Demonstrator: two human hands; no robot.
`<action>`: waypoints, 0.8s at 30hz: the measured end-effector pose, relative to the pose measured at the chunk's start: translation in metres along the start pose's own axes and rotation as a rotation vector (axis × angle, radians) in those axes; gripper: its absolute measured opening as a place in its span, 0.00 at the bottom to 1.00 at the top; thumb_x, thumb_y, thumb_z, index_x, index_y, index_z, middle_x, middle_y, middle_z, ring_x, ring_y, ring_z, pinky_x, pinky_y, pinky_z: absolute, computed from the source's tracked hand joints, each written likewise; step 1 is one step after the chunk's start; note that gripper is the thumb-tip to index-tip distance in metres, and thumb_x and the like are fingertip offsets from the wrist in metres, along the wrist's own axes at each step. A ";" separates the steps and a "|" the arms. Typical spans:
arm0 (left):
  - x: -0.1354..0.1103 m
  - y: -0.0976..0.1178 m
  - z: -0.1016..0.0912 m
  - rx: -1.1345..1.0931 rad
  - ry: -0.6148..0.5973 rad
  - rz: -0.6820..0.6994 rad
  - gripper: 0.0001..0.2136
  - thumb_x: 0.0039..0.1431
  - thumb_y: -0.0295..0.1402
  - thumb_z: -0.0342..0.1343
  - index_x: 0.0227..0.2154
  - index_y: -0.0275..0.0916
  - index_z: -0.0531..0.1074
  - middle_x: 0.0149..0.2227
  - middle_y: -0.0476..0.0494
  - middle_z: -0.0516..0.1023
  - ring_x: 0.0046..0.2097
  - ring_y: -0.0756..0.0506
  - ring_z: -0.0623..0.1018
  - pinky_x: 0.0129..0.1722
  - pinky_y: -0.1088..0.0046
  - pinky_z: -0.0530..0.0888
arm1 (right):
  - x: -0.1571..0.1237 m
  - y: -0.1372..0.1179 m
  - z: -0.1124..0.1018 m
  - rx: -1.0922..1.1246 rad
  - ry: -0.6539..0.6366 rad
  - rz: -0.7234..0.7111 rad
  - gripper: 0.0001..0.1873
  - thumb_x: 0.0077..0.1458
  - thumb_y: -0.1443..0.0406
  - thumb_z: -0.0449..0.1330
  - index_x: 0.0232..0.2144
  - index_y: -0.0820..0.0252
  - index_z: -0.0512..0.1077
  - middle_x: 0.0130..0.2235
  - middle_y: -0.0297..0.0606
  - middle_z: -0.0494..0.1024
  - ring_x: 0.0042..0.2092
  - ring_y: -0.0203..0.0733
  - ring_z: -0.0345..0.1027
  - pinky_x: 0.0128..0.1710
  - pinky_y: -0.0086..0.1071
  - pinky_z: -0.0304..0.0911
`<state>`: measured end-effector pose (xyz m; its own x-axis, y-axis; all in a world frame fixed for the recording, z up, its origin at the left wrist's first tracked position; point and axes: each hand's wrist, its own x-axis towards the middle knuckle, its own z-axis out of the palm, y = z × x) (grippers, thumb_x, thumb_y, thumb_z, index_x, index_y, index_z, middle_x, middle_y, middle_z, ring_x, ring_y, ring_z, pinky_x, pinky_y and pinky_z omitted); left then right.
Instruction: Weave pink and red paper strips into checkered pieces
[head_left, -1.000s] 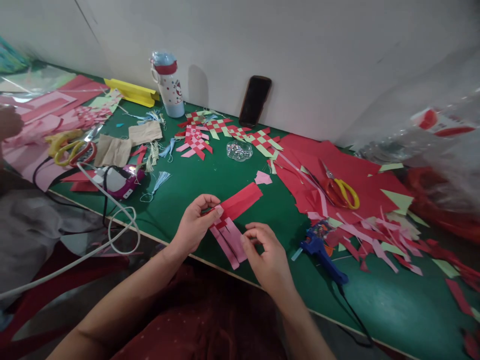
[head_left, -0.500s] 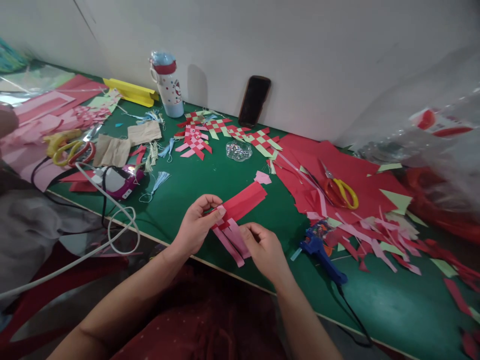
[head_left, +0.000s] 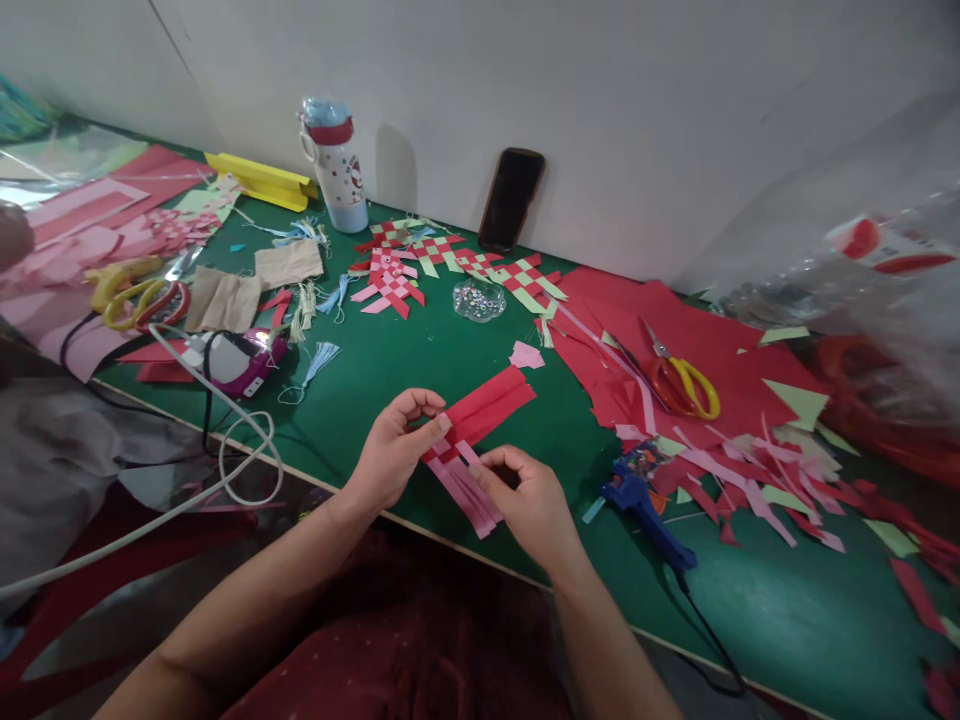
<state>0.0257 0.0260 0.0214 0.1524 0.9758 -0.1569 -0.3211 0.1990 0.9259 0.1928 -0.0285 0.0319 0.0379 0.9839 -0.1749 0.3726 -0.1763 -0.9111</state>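
Note:
Over the table's front edge I hold a partly woven paper piece, its red strips (head_left: 491,408) pointing up to the right and its pink strips (head_left: 466,495) hanging toward me. My left hand (head_left: 394,450) is closed on the woven corner, thumb on top. Between the thumb and fingers of my right hand (head_left: 517,490) a single pink strip (head_left: 469,453) is pinched, raised apart from the other pink ones. A small pink paper scrap (head_left: 526,355) lies just beyond the red strips.
Finished woven pieces (head_left: 390,280), a dish of beads (head_left: 478,300) and a phone (head_left: 511,200) stand farther back. To the right are scissors (head_left: 694,388), a blue glue gun (head_left: 649,515) and paper offcuts. A bottle (head_left: 341,170), tassels (head_left: 321,360) and a white cable (head_left: 240,455) are leftward.
My right hand has shifted slightly left and lifted one pink strip up near the woven part. The other pink strips now lie closer together. My left hand keeps its hold.

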 end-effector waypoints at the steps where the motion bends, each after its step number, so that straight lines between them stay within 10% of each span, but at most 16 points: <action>1: 0.000 0.000 0.000 -0.004 0.002 0.004 0.10 0.51 0.33 0.65 0.35 0.38 0.72 0.33 0.52 0.70 0.31 0.55 0.68 0.30 0.82 0.67 | 0.000 0.000 0.000 0.002 -0.009 -0.002 0.11 0.53 0.55 0.61 0.27 0.56 0.73 0.27 0.32 0.76 0.29 0.39 0.67 0.31 0.31 0.62; 17: 0.000 0.003 0.001 0.047 -0.084 -0.045 0.10 0.52 0.34 0.65 0.35 0.37 0.71 0.32 0.52 0.69 0.28 0.56 0.67 0.28 0.82 0.66 | 0.012 0.002 0.003 0.392 -0.023 0.029 0.21 0.48 0.54 0.67 0.42 0.57 0.75 0.41 0.39 0.80 0.42 0.45 0.73 0.43 0.36 0.67; 24: 0.000 0.002 0.000 0.003 -0.130 -0.102 0.18 0.51 0.36 0.66 0.43 0.39 0.69 0.35 0.51 0.72 0.31 0.55 0.71 0.31 0.81 0.69 | 0.017 0.011 0.015 0.572 0.126 0.060 0.18 0.50 0.53 0.65 0.38 0.59 0.75 0.34 0.37 0.80 0.31 0.40 0.70 0.32 0.34 0.66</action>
<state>0.0252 0.0264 0.0235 0.3042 0.9303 -0.2048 -0.2948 0.2964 0.9085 0.1839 -0.0143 0.0129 0.1662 0.9616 -0.2183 -0.1917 -0.1856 -0.9637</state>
